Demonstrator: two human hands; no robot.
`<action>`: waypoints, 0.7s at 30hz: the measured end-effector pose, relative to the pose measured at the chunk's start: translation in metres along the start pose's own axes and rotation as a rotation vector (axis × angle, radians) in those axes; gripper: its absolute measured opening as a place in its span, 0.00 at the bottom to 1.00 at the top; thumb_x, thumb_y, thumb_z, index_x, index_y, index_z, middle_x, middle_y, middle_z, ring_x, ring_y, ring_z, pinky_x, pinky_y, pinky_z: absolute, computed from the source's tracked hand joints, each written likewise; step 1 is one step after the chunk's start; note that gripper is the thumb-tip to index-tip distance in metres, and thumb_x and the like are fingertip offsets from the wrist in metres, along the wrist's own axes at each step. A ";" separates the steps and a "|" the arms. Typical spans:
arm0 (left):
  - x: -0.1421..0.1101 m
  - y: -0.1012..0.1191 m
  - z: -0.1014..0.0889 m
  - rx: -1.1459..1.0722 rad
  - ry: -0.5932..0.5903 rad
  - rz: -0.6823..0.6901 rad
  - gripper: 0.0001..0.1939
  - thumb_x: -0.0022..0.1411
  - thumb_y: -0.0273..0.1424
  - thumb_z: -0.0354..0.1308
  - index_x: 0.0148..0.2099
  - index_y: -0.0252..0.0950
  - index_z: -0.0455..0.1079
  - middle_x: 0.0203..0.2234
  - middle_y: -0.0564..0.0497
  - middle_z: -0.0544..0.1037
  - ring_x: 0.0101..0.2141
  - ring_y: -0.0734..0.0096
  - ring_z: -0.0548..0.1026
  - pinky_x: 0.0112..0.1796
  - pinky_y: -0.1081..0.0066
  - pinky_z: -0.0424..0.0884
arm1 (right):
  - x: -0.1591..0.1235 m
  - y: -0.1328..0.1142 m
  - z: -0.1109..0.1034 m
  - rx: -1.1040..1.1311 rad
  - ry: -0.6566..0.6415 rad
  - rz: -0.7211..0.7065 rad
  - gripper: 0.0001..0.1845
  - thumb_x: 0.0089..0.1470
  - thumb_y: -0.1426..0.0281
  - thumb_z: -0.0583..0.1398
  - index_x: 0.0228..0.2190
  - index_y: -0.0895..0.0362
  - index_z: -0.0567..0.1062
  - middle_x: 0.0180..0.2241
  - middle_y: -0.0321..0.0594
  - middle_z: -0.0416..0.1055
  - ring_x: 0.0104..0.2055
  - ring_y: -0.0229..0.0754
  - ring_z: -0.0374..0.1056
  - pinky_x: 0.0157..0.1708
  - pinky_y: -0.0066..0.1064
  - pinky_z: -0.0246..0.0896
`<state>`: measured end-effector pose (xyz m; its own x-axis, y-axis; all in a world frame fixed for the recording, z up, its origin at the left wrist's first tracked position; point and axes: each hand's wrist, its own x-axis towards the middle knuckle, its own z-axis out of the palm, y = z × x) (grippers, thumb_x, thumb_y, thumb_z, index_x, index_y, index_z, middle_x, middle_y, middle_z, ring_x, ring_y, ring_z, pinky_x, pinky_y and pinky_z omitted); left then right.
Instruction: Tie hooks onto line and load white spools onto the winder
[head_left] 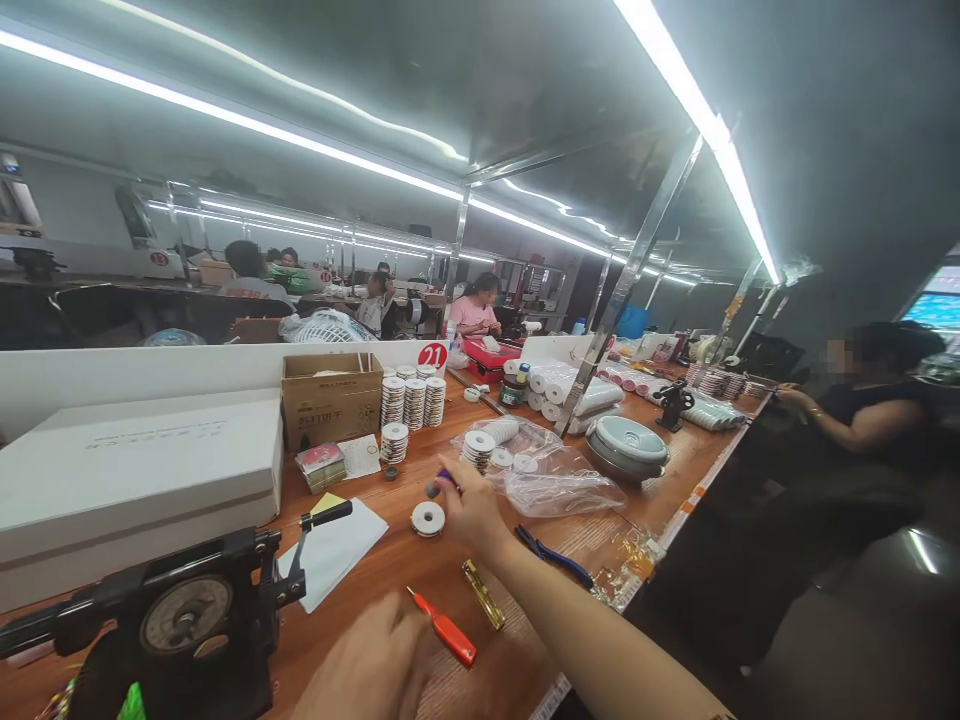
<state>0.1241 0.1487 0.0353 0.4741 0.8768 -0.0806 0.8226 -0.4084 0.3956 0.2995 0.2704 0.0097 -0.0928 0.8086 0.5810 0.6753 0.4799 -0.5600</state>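
Observation:
My right hand (472, 505) pinches a small dark-and-blue object (441, 482) above the wooden workbench (517, 640), just beyond a white ribbon spool (427, 519) lying flat. My left hand (360, 665) is blurred at the bottom edge and shows nothing held. Nearest to it lies an orange utility knife (442, 625). A yellow-handled tool (484, 594) and blue-handled pliers (555, 556) rest to the right. Stacks of white spools (405, 396) stand farther back, and more spools sit by a clear plastic bag (559, 482).
A black hand-cranked winding counter (187, 610) stands at the near left, beside a large white box (127, 480). A cardboard box (330, 400) and paper sheets (334, 550) lie ahead. A co-worker (847, 410) sits right of the bench; a grey lidded pot (626, 450) stands there.

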 end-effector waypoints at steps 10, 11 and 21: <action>0.140 0.011 0.000 0.453 0.041 -0.055 0.11 0.61 0.33 0.55 0.44 0.33 0.69 0.45 0.46 0.73 0.46 0.61 0.70 0.44 0.55 0.68 | -0.041 -0.009 -0.074 0.232 0.169 0.035 0.17 0.55 0.74 0.54 0.47 0.57 0.70 0.38 0.42 0.72 0.41 0.42 0.68 0.44 0.34 0.63; 0.144 0.011 0.000 0.467 0.028 -0.064 0.12 0.61 0.33 0.55 0.44 0.33 0.69 0.45 0.46 0.72 0.46 0.60 0.70 0.45 0.55 0.68 | -0.046 -0.008 -0.078 0.244 0.164 0.038 0.17 0.55 0.74 0.54 0.47 0.57 0.70 0.38 0.42 0.72 0.41 0.42 0.68 0.44 0.35 0.63; 0.237 -0.005 -0.126 0.553 -0.036 -0.202 0.15 0.61 0.34 0.55 0.49 0.34 0.66 0.45 0.46 0.72 0.42 0.62 0.73 0.41 0.57 0.71 | -0.052 0.001 -0.100 0.356 0.177 0.127 0.16 0.56 0.72 0.55 0.46 0.55 0.71 0.39 0.42 0.72 0.41 0.42 0.68 0.44 0.35 0.65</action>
<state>0.1928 0.3901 0.1297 0.2937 0.9457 -0.1391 0.9346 -0.3147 -0.1660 0.3781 0.1947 0.0383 0.1232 0.8128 0.5693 0.3756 0.4928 -0.7849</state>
